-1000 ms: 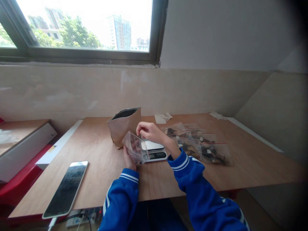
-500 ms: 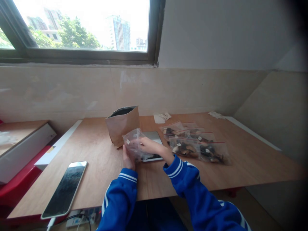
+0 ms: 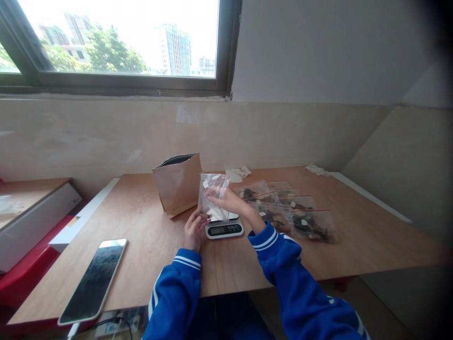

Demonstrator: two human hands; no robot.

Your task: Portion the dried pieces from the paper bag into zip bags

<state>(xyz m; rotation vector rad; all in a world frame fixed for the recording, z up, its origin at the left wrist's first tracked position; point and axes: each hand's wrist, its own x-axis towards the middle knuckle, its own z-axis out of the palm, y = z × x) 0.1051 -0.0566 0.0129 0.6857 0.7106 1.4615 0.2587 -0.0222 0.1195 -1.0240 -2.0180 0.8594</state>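
Bag [image 3: 216, 211], clear plastic, over scale [image 3: 225, 230] | left hand [image 3: 194, 229] curled by lower corner, right hand [image 3: 227, 199] inside or behind; can't tell either grip | slack plastic might snag, toppling nearby paper pouch [image 3: 180, 186]

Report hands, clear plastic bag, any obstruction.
Right hand at clear plastic bag, seemingly inside; left hand at its lower corner. Bag partly covers digital scale. Brown paper pouch alongside.

on table [image 3: 148, 231]: phone [image 3: 95, 281] left | paper bag [image 3: 178, 187] — left of scale [image 3: 225, 230] | zip bags [image 3: 310, 226] — right
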